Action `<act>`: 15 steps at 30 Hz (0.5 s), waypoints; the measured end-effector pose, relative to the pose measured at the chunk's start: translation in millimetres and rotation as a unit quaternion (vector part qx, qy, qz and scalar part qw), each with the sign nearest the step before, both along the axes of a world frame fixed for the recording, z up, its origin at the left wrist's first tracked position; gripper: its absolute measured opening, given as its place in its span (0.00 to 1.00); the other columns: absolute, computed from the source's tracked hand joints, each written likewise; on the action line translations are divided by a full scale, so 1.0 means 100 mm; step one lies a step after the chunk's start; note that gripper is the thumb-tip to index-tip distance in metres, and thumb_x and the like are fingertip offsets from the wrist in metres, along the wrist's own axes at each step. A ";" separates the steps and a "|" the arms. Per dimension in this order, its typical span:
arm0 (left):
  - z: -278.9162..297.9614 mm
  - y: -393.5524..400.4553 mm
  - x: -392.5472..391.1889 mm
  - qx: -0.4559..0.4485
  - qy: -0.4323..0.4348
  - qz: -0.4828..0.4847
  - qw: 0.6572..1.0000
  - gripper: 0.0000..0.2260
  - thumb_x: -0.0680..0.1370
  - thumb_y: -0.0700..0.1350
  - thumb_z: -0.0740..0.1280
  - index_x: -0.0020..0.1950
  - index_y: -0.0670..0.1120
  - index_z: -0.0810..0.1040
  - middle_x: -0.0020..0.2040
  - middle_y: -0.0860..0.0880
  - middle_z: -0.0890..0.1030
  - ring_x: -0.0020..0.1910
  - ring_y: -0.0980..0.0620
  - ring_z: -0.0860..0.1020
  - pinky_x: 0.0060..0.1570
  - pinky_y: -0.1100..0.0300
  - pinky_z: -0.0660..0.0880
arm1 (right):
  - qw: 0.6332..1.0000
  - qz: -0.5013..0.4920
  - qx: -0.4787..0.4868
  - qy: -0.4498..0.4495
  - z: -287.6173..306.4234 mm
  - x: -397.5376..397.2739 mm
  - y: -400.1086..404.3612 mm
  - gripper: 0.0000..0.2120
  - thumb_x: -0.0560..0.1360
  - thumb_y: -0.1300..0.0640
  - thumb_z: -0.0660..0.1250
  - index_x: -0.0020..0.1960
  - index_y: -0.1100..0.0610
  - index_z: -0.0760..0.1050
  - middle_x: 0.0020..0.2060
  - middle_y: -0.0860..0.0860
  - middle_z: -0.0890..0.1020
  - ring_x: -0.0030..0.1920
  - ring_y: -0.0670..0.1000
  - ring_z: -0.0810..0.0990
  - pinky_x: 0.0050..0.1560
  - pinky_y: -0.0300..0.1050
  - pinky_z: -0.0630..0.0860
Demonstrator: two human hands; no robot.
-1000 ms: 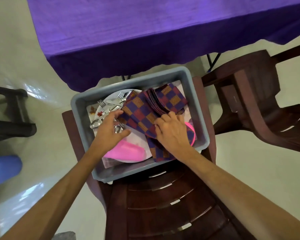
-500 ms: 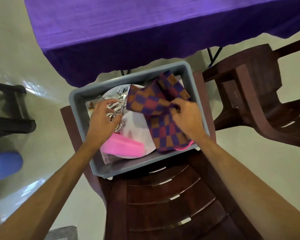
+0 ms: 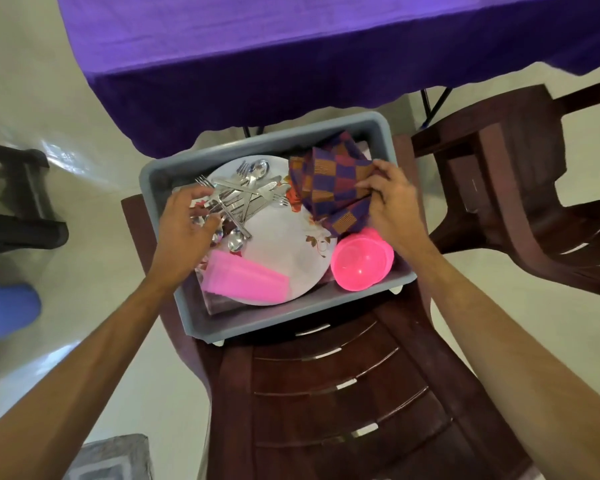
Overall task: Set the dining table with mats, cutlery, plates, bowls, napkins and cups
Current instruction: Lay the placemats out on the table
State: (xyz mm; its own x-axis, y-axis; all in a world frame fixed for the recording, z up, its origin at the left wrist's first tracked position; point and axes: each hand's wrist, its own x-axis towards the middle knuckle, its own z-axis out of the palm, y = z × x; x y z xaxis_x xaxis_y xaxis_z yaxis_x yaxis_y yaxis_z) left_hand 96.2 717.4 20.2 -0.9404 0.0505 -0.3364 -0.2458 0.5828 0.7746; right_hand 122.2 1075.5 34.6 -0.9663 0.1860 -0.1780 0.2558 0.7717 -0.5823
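Observation:
A grey tub (image 3: 278, 325) sits on a dark brown chair. Inside lies a white flowered plate (image 3: 284, 247) with a heap of steel forks and spoons (image 3: 246, 192) on its far left. My left hand (image 3: 187, 230) curls its fingers round some of that cutlery. My right hand (image 3: 392, 202) pinches the folded purple and orange checked cloths (image 3: 329, 181) at the tub's far right corner. Pink cups (image 3: 245, 277) lie on their side at the near left, and pink bowls (image 3: 361, 263) sit at the near right.
The table under a purple cloth (image 3: 326, 46) stands just beyond the tub. The brown chair (image 3: 343, 393) holding the tub has its back toward me. A second brown chair (image 3: 520, 188) is at the right and a dark chair (image 3: 18, 202) at the left.
My right hand has pulled the checked cloths to the tub's far right corner, uncovering the plate and the pink bowls. My left hand stays on the cutlery.

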 end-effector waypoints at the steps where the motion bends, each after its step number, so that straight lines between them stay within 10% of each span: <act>1: 0.01 -0.02 0.00 -0.001 0.002 0.002 1.000 0.18 0.81 0.41 0.70 0.69 0.54 0.76 0.70 0.52 0.72 0.55 0.66 0.78 0.50 0.73 0.74 | 0.997 0.046 0.021 -0.050 -0.08 0.03 -0.02 0.17 0.79 0.66 0.60 0.61 0.64 0.83 0.75 0.60 0.69 0.72 0.56 0.72 0.75 0.44 0.67; 4: 0.01 -0.08 0.00 -0.006 -0.004 0.001 1.000 0.19 0.81 0.42 0.70 0.69 0.56 0.74 0.70 0.53 0.73 0.57 0.63 0.78 0.55 0.64 0.77 | 0.967 0.150 0.118 -0.168 -0.19 0.10 -0.05 0.26 0.80 0.50 0.52 0.73 0.58 0.75 0.82 0.57 0.60 0.80 0.63 0.61 0.75 0.63 0.67; 9: 0.00 -0.20 0.00 -0.046 0.035 0.044 0.997 0.23 0.80 0.43 0.71 0.73 0.53 0.70 0.69 0.53 0.75 0.66 0.55 0.74 0.65 0.55 0.72 | 0.911 0.224 0.249 -0.241 -0.08 -0.06 -0.08 0.23 0.84 0.50 0.57 0.79 0.49 0.68 0.83 0.53 0.57 0.81 0.63 0.56 0.76 0.66 0.61; 15: 0.08 -0.29 -0.02 -0.105 0.026 0.020 0.994 0.20 0.80 0.42 0.70 0.72 0.47 0.73 0.68 0.46 0.76 0.66 0.44 0.74 0.64 0.53 0.70 | 0.937 0.210 0.272 -0.062 0.15 -0.18 -0.45 0.12 0.79 0.56 0.65 0.59 0.58 0.83 0.63 0.56 0.82 0.69 0.60 0.76 0.71 0.62 0.68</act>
